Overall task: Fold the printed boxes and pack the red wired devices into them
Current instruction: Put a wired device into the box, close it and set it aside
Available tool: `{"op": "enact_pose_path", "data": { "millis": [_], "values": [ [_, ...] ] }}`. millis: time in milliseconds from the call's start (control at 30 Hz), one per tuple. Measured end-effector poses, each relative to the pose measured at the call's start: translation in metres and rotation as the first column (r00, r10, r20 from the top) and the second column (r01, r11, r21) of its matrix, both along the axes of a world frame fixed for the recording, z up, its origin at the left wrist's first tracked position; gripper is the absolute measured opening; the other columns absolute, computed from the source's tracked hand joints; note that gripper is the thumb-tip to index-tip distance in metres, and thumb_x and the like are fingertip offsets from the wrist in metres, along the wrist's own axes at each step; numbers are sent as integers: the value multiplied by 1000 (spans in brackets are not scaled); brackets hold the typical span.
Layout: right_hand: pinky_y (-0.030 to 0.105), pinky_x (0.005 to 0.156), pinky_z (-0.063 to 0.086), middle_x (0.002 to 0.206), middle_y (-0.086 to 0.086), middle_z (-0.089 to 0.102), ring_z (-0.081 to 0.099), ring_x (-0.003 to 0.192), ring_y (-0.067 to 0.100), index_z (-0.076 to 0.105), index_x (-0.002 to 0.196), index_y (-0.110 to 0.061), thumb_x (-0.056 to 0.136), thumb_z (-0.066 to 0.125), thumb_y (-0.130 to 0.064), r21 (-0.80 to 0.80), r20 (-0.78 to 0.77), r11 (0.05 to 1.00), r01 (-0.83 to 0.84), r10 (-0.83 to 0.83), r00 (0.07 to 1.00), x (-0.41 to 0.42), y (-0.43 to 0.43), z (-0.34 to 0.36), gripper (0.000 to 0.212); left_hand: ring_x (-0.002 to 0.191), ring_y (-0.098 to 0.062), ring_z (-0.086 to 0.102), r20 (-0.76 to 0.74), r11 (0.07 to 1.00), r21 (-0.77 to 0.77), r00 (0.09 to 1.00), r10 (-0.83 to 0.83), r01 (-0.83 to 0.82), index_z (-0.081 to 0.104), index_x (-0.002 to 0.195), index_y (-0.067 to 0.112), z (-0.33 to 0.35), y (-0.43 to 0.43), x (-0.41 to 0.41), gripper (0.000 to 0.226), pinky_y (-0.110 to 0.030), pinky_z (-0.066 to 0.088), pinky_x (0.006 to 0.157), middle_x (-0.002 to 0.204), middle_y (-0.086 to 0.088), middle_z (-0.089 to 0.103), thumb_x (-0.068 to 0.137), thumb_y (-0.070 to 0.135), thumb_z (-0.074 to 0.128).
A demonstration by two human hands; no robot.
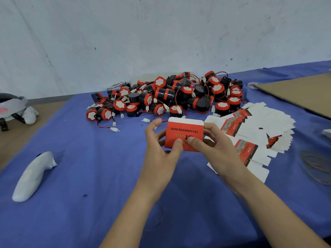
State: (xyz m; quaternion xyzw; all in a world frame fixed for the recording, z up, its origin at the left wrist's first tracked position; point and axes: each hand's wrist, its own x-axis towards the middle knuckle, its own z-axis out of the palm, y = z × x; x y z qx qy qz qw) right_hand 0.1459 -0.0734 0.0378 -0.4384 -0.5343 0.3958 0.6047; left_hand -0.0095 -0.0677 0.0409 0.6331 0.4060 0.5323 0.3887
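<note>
Both hands, left hand point(161, 140) and right hand point(207, 142), pinch one printed box point(184, 133) mid-bench, device pile point(170, 95) directly beyond toward the bench's far edge.

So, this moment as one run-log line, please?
step: folding printed box | left hand: grips box | right hand: grips box | red horns: piled behind

On the table point(100, 185), wired devices point(166, 97) lie piled at the back, a box point(184, 133) before them, flat boxes point(258, 122) right of them, a controller point(32, 178) front left.
</note>
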Motion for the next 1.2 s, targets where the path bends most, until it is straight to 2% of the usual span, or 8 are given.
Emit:
{"op": "enact_pose_path", "data": {
  "millis": [133, 267, 400, 533, 633, 733, 967, 1200],
  "values": [
    [19, 82, 56, 105, -12, 74, 71, 100, 8, 63, 117, -26, 76, 72, -37, 1, -82, 1000, 10, -10, 997, 3, 0, 0, 43, 115, -4, 60, 6, 1000, 3, 1000, -21, 21, 50, 124, 41, 5, 3, 0, 33, -37, 56, 92, 119, 20, 64, 97, 27, 63],
    [25, 88, 57, 108, -2, 76, 71, 104, 16, 62, 120, -25, 81, 70, -36, 13, -135, 1000, -24, 26, 991, 0, 0, -4, 42, 111, -13, 65, 114, 1000, 5, 993, -10, 10, 57, 114, 38, 7, 0, 4, 19, -26, 58, 79, 117, 12, 69, 95, 38, 60],
    [18, 87, 54, 113, -2, 74, 69, 108, 13, 60, 128, -23, 99, 58, -23, 45, -151, 998, -44, 50, 987, -4, -1, -5, 30, 98, -12, 70, 205, 998, -56, 979, -4, 15, 55, 111, 38, 7, 0, 7, 22, -21, 57, 71, 109, 12, 70, 92, 40, 64],
    [19, 89, 53, 115, -12, 71, 66, 110, 6, 63, 119, -42, 106, 47, -23, 50, -117, 999, -13, 18, 993, -5, -3, -6, 28, 90, -10, 71, 206, 996, -81, 978, -31, 49, 49, 108, 40, 3, -3, 14, 18, -22, 57, 70, 100, 18, 67, 99, 30, 60],
    [26, 92, 54, 112, -9, 69, 64, 110, 10, 58, 115, -43, 107, 43, -28, 49, -79, 999, -23, 27, 997, -8, -5, -9, 23, 91, -6, 68, 196, 997, -69, 980, -25, 39, 48, 103, 47, 3, -6, 21, 15, -20, 56, 68, 99, 24, 64, 92, 37, 53],
    [25, 86, 55, 106, -6, 69, 66, 103, 12, 56, 109, -36, 106, 44, -35, 67, -105, 997, -25, 32, 994, -12, -8, -9, 12, 89, -5, 68, 198, 999, -25, 980, -22, 28, 50, 100, 50, 4, -8, 24, 14, -22, 57, 68, 99, 25, 65, 90, 41, 48],
    [10, 64, 49, 77, -22, 64, 61, 72, -6, 52, 103, -22, 107, 38, -34, 116, -88, 993, 21, -11, 996, -20, -14, -6, 18, 85, -6, 69, 152, 1000, 28, 988, -10, 5, 53, 105, 42, 1, -15, 34, 18, -27, 59, 69, 96, 18, 68, 101, 49, 38],
    [12, 66, 51, 76, -19, 66, 62, 74, -4, 54, 101, -24, 108, 38, -34, 88, -102, 994, 63, -54, 993, -21, -13, -5, 20, 82, -9, 68, 194, 1000, 4, 981, 11, -12, 57, 96, 45, 5, -16, 38, 23, -23, 58, 66, 92, 13, 69, 100, 50, 35]
  ]
}}
